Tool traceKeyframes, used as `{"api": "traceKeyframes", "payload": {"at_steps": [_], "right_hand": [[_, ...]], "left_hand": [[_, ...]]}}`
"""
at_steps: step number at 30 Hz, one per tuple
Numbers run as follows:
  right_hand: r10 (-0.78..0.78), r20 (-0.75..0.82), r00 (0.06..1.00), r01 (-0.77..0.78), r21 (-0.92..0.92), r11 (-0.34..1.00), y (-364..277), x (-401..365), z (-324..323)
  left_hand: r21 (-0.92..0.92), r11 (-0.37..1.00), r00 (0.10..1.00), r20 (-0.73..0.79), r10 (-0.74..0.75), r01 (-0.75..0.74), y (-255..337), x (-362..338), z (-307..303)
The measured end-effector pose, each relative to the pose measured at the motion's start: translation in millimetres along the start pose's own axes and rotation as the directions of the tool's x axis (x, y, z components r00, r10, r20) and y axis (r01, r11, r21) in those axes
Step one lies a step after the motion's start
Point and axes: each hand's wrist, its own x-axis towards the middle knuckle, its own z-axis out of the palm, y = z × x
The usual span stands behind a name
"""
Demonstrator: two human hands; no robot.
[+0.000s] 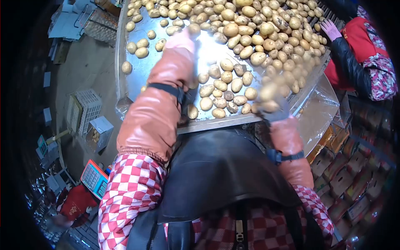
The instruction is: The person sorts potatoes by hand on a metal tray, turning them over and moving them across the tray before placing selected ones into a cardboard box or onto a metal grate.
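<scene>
Potatoes (226,76) lie loose on a metal-topped sorting table (143,33), with a large heap (266,29) across its far side. My left hand (181,41), in a pink glove, reaches to the near edge of the heap. A potato (193,28) is at its fingertips; blur and glare hide whether the fingers grip it. Near the table's front right corner is my right hand (276,112), in a darker, smeared glove. It has a potato (270,106) in its fingers, and other blurred potatoes (268,90) are just beyond.
Across the right edge stands another person in a red apron (359,37), a gloved hand (330,30) by the heap. Clear plastic (318,108) hangs below that corner. On the left are a white crate (89,109), a box (100,130) and a scale (94,179). Cartons (354,171) lie lower right.
</scene>
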Motion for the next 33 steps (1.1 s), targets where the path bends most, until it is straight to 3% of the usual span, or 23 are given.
{"api": "traceKeyframes", "payload": {"at_steps": [2, 5, 6, 7, 8, 10, 12, 14, 15, 16, 17, 18, 19, 20, 22, 24, 26, 27, 28, 30, 31, 32, 33], "right_hand": [[-0.057, -0.139, 0.989, 0.067, 0.073, 0.995, -41.8, -48.8, -39.8], [-0.291, -0.514, 0.807, -0.001, -0.494, 0.869, -105.0, -107.6, -73.3], [-0.429, -0.519, 0.739, -0.245, -0.801, 0.546, -118.0, -114.1, -139.8], [-0.547, -0.469, 0.694, -0.229, -0.863, 0.450, -119.0, -113.1, -136.9], [-0.650, -0.398, 0.647, -0.216, -0.913, 0.345, -116.3, -106.4, -130.0], [-0.470, -0.327, 0.820, 0.059, -0.768, 0.638, -95.8, -75.4, -75.1], [-0.283, -0.197, 0.938, 0.204, -0.347, 0.915, -56.5, -43.4, 14.5], [-0.080, 0.122, 0.989, 0.072, 0.070, 0.995, -21.2, -3.3, 29.1], [-0.259, 0.180, 0.949, 0.315, -0.578, 0.753, -6.3, 12.9, 46.6], [-0.347, 0.337, 0.876, 0.392, -0.914, 0.103, 4.6, 25.1, 59.4], [-0.351, 0.335, 0.874, 0.391, -0.915, 0.101, 11.4, 31.9, 61.7], [-0.221, 0.198, 0.955, 0.267, -0.898, 0.350, 18.5, 36.3, 59.5], [-0.049, 0.080, 0.996, 0.094, -0.825, 0.557, 23.3, 37.3, 54.1], [-0.044, 0.064, 0.997, 0.078, -0.832, 0.549, 27.2, 35.5, 45.1], [0.045, 0.162, 0.986, 0.079, -0.682, 0.727, 31.0, 27.1, 28.9], [0.050, 0.062, 0.997, -0.001, -0.612, 0.791, 28.3, 21.5, 20.2], [0.169, 0.211, 0.963, -0.028, -0.544, 0.839, 24.8, 14.6, 8.3], [0.162, 0.253, 0.954, 0.085, -0.745, 0.661, 13.5, 6.8, 28.0], [0.156, 0.259, 0.953, 0.093, -0.741, 0.665, 10.2, 9.3, 40.6], [0.206, 0.137, 0.969, -0.165, -0.263, 0.951, 17.9, 12.7, 59.6], [0.215, 0.172, 0.961, -0.209, -0.055, 0.976, 23.5, 23.2, 60.9], [0.173, 0.233, 0.957, -0.173, -0.018, 0.985, 28.4, 35.2, 55.7], [0.099, 0.094, 0.991, -0.095, -0.046, 0.994, 28.1, 41.1, 66.6]], "left_hand": [[0.067, 0.994, 0.996, 0.028, -0.083, 0.081, -36.1, 42.9, 30.7], [-0.135, 0.981, 0.990, 0.066, -0.128, 0.136, -56.1, 67.9, 50.4], [-0.073, 0.989, 0.991, 0.038, -0.127, 0.130, -48.4, 62.0, 43.9], [-0.163, 0.985, 0.998, 0.027, -0.059, 0.063, -64.9, 75.3, 54.6], [-0.285, 0.947, 0.988, -0.001, -0.151, 0.145, -55.4, 61.1, 46.2], [-0.438, 0.889, 0.991, 0.052, -0.124, 0.134, -16.9, 2.9, 15.6], [-0.479, 0.876, 0.991, 0.081, 0.105, -0.054, -3.3, -36.1, 18.6], [-0.533, 0.761, 0.894, 0.018, 0.449, -0.371, -7.2, -49.6, 37.4], [-0.500, 0.854, 0.980, 0.050, 0.193, -0.143, -10.1, -33.2, 29.0], [-0.483, 0.869, 0.994, 0.077, -0.077, 0.105, -13.5, -16.4, 21.1], [-0.247, 0.969, 0.981, -0.182, -0.063, 0.017, -22.1, 2.6, 13.5], [0.026, 0.998, 0.984, -0.171, -0.052, 0.058, -32.2, 28.7, 6.0], [0.103, 0.981, 0.964, -0.224, -0.140, 0.167, -54.8, 59.6, 20.3], [0.171, 0.970, 0.971, -0.193, -0.141, 0.175, -72.3, 82.4, 29.4], [0.200, 0.976, 0.993, -0.100, -0.066, 0.085, -90.8, 100.1, 41.4], [0.098, 0.980, 0.984, -0.044, -0.172, 0.176, -89.2, 109.7, 37.1], [0.157, 0.968, 0.979, -0.089, -0.183, 0.195, -70.6, 79.3, 28.1], [-0.173, 0.956, 0.972, 0.027, -0.235, 0.236, -70.2, 70.0, 28.3], [-0.375, 0.901, 0.970, 0.186, -0.156, 0.217, -57.5, 51.1, 20.4], [-0.615, 0.741, 0.854, 0.508, 0.110, 0.270, -16.7, -5.6, 5.8], [-0.607, 0.794, 0.904, 0.354, 0.241, 0.026, -1.9, -38.5, 13.4], [-0.554, 0.802, 0.901, 0.196, 0.388, -0.224, 10.3, -57.6, 24.1], [-0.454, 0.817, 0.904, 0.056, 0.423, -0.354, 20.8, -57.8, 43.0]]}}
